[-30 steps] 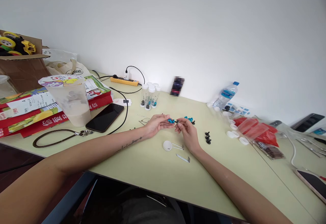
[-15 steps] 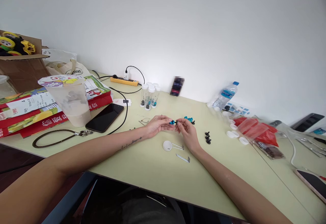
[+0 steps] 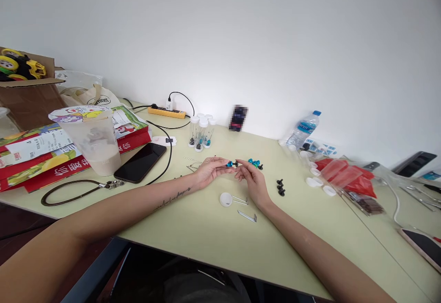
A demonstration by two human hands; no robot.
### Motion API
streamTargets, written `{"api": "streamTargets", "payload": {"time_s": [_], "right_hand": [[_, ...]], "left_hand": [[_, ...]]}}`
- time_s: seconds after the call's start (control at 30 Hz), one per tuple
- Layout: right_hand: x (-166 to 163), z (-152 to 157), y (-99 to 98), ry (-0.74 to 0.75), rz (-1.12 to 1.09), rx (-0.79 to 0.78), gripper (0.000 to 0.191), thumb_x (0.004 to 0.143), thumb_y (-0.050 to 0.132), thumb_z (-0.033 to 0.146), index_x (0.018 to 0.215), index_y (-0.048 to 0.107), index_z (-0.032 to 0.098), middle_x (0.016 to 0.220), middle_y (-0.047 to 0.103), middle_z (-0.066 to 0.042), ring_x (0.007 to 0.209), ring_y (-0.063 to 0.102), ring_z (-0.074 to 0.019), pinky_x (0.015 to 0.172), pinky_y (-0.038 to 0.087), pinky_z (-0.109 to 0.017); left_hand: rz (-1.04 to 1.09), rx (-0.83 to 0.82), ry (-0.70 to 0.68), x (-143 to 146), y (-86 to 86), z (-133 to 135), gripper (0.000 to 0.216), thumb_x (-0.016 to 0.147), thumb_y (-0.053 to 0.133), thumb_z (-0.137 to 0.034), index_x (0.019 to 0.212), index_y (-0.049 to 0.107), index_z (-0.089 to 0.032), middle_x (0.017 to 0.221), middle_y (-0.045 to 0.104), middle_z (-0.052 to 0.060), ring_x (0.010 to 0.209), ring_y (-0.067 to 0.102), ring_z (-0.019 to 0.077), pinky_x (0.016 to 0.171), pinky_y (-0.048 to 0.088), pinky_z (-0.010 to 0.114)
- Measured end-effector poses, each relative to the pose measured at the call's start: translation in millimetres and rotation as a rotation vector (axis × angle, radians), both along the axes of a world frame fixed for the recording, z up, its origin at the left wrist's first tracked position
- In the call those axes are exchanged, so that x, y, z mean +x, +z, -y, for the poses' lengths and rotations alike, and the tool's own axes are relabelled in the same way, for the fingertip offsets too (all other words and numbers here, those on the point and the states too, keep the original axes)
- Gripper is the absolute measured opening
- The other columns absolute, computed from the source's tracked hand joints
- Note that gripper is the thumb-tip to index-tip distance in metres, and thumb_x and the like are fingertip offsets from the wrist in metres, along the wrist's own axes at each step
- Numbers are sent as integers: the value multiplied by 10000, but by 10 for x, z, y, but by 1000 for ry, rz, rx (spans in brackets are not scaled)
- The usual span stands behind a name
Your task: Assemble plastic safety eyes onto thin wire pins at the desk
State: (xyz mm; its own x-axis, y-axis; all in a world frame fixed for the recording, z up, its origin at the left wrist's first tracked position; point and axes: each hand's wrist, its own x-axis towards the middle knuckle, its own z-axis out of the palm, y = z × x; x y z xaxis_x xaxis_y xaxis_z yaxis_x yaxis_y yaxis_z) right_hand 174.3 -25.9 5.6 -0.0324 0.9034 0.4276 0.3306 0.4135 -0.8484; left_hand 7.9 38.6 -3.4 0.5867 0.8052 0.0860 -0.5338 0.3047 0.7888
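Note:
My left hand [image 3: 211, 171] pinches a small blue metal piece [image 3: 229, 164] over the middle of the table. A black screw-like part [image 3: 236, 164] sticks out of its right end. The fingertips of my right hand [image 3: 254, 182] are closed at that black part's end; their exact contact is hard to see. Behind the right hand lie several blue pieces [image 3: 254, 162], and to its right a short row of black screw-like parts [image 3: 280, 187]. Nearer me are a round white cap [image 3: 226, 199] and thin L-shaped metal keys [image 3: 247, 216].
Several clear tubes with white caps [image 3: 202, 133] stand behind my hands. At left are a phone [image 3: 140, 162], a drink cup [image 3: 93, 142], a cord loop [image 3: 70, 192] and red boxes [image 3: 134, 140]. White caps [image 3: 314, 182], red plastic packaging [image 3: 346, 174] and a water bottle [image 3: 305, 129] occupy the right.
My right fingertips have loosened and shifted slightly at the black part, so more of its end shows. My left hand still holds the blue piece. The view has tilted a little.

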Motion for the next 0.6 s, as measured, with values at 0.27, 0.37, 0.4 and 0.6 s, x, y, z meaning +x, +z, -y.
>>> {"api": "streamTargets", "payload": {"time_s": [0.27, 0.37, 0.4, 0.6], "right_hand": [[3, 10, -1, -5, 5, 33, 316, 884, 392, 348, 1106, 593, 248, 972, 595, -61, 729, 566, -162, 628, 496, -311], [11, 3, -17, -10, 9, 27, 295, 884, 398, 326, 1071, 606, 234, 939, 593, -60, 727, 564, -159, 621, 494, -302], [12, 0, -22, -13, 11, 22, 291, 883, 399, 325, 1059, 608, 227, 933, 594, -60, 722, 564, -158, 618, 494, -301], [-5, 14, -5, -42, 0, 3, 318, 888, 386, 322, 1161, 523, 232, 986, 592, -63, 705, 588, -153, 624, 502, -315]], "left_hand": [[17, -3, -31, 1, 0, -3, 173, 708, 683, -188, 827, 651, -66, 837, 696, 101, 822, 666, 197, 911, 471, 304], [17, 14, -52, -5, 3, 6, 202, 705, 688, -199, 850, 652, -63, 857, 694, 102, 839, 663, 202, 901, 476, 291], [16, 14, -51, -6, 5, 9, 206, 703, 691, -200, 853, 652, -64, 858, 693, 102, 840, 662, 201, 899, 476, 289], [18, 17, -30, -7, 14, 14, 208, 700, 693, -205, 848, 651, -66, 825, 693, 95, 822, 665, 198, 897, 473, 299]]}}
